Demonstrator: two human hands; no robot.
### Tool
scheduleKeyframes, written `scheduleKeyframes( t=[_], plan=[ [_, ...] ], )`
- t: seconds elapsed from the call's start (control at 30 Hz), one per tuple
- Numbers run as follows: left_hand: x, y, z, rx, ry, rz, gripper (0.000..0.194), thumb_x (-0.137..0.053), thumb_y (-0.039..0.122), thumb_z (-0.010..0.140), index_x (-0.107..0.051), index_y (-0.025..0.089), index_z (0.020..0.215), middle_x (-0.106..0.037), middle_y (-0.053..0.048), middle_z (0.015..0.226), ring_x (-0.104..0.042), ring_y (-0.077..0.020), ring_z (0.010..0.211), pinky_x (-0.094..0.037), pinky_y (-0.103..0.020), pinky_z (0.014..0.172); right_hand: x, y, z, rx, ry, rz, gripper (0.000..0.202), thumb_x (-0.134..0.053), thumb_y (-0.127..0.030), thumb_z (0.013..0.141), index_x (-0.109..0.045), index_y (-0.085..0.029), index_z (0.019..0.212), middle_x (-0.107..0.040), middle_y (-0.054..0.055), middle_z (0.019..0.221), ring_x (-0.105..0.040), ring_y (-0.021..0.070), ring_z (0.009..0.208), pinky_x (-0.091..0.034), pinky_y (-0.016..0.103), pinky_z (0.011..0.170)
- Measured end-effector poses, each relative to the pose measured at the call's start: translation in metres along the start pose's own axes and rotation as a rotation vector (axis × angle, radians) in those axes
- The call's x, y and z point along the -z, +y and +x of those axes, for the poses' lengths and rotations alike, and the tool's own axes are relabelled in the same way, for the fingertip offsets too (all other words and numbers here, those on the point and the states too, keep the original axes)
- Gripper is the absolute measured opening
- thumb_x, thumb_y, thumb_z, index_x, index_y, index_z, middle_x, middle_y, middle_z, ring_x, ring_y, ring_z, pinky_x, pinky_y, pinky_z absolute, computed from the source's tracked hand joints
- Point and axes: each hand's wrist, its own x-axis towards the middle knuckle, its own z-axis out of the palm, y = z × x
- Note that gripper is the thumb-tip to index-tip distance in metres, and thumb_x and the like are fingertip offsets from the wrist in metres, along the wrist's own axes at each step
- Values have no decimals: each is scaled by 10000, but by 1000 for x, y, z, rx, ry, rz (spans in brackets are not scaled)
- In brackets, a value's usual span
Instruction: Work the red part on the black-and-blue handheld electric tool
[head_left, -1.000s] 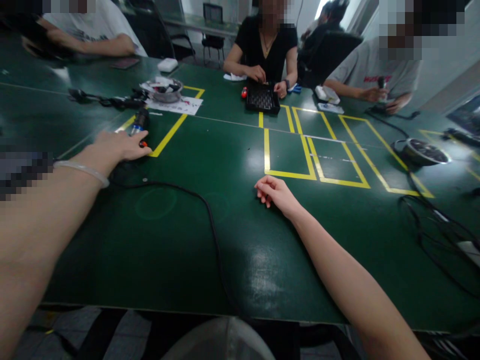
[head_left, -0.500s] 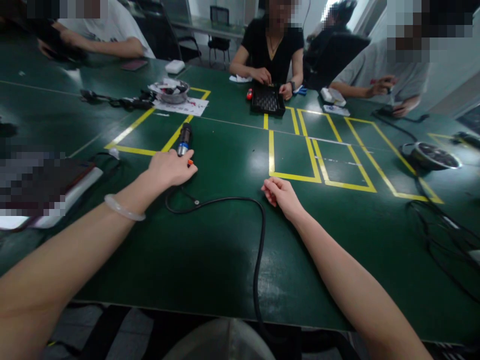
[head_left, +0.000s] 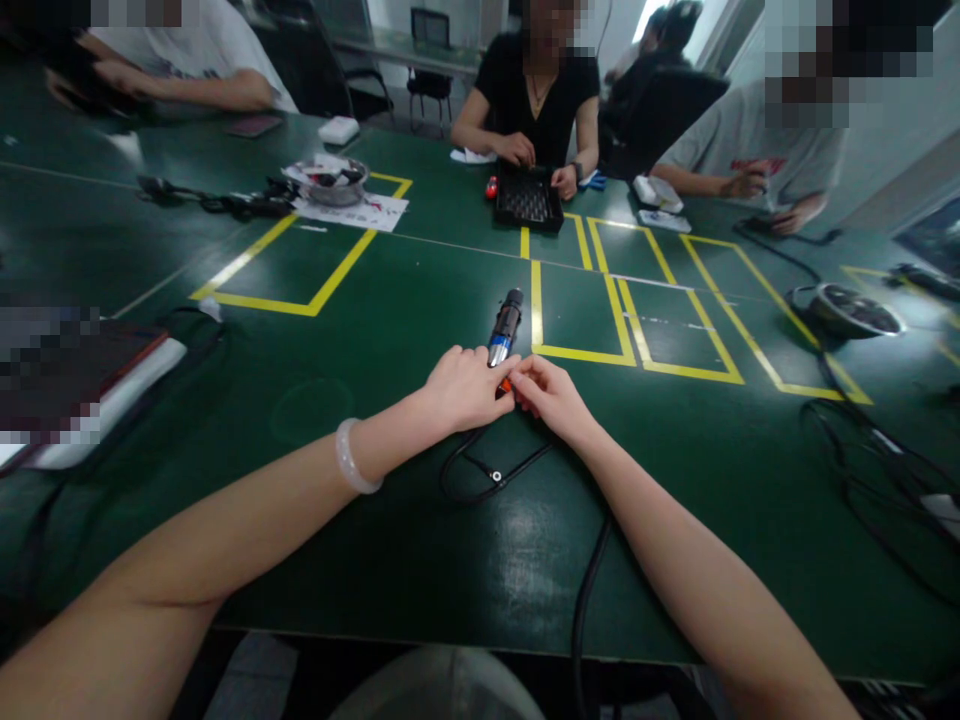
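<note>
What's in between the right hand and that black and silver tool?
Nothing separate that I can see. The left hand holds the tool, close beside the right hand. I can't tell whether the right hand touches the tool's orange part.

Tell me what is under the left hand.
A tool: its black end and blue band show beyond the left hand, an orange part at its right edge. The rest is covered.
</note>
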Motion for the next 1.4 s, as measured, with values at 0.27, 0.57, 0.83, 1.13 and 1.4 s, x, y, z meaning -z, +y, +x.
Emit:
scheduleKeyframes(
  t=[0.27,0.57,0.83,1.13,1.4],
  plan=[
    [-5,-1,1,-7,-12,-95,595,-403,583,934,-492,290,1444,-652,-143,1080,-660,-326,944,-428,-419,848,1,-2,-2,82,56,-213,265,-684,-399,811,-497,-213,783,-511,-37,663,-455,122,605,-374,262,583],
    [-4,6,-1,41,-4,-34,623,-425,627,911,-511,270,1413,-694,-151,1020,-673,-344,933,-401,-433,839,0,-11,-5,3,17,-240,153,-657,-271,767,-517,-208,775,-556,-34,657,-514,113,570,-405,238,511],
    [-3,-9,-4,81,-75,-78,924,-299,841,867,-278,264,1588,-709,-181,1109,-677,-378,1002,-434,-401,796,2,-4,-1,-158,24,151,153,-642,-275,708,-557,-185,797,-555,-42,617,-531,93,477,-424,192,348],
    [0,-25,-5,-11,-151,-147,931,-332,833,866,-166,313,1620,-658,-164,1257,-655,-382,1076,-469,-401,828,9,-5,-1,-248,-98,274,213,-701,-281,701,-547,-174,804,-589,-51,520,-540,90,434,-442,165,349],
    [2,-25,-5,-20,-157,-161,933,-333,831,866,-163,308,1621,-648,-168,1268,-647,-389,1093,-474,-421,849,4,-6,-1,-239,-56,300,186,-676,-264,707,-534,-177,791,-577,-60,500,-508,74,404,-407,149,337]
  ],
)
